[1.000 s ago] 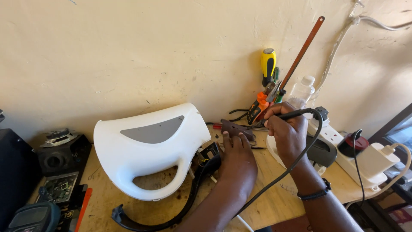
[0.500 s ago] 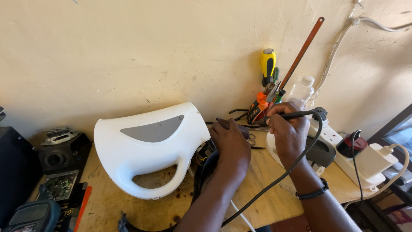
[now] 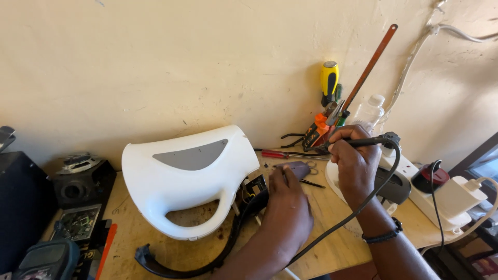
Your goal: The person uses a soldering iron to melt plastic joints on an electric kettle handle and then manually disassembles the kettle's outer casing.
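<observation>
Black and slim, the soldering iron (image 3: 363,141) sits clenched in the fingers of the right hand (image 3: 354,165), gripped like a pen with the tip pointing left toward the tools against the wall. Its cord (image 3: 363,207) loops off the rear of the handle and runs down under the wrist, toward the front edge of the bench.

The left hand (image 3: 287,207) lies palm-down just right of the white kettle (image 3: 189,179), fingers stretched forward and resting on a small dark flat part (image 3: 296,168); whether they pinch it or only press on it cannot be told. Half a second ago this hand was raised higher and closer to the iron; a second ago it lay flatter, nearer the kettle's base. It has now settled beside the opened base (image 3: 254,189) of the kettle, where a little circuit board and wires show, so the work seems to have moved from reaching to steadying the part for the iron.

The kettle lies on its side on the wooden bench (image 3: 332,243), handle toward the viewer, base end facing the hands. Both forearms come in from the lower right, the right wrist cocked up and wearing a dark band, the left one flat.

Right of the kettle, past the hands, stand a yellow-handled screwdriver (image 3: 329,83), a red screwdriver (image 3: 277,154) lying flat, a plastic bottle (image 3: 369,111) and a white power strip (image 3: 441,199). Left of the kettle sits a black speaker box (image 3: 78,186).
</observation>
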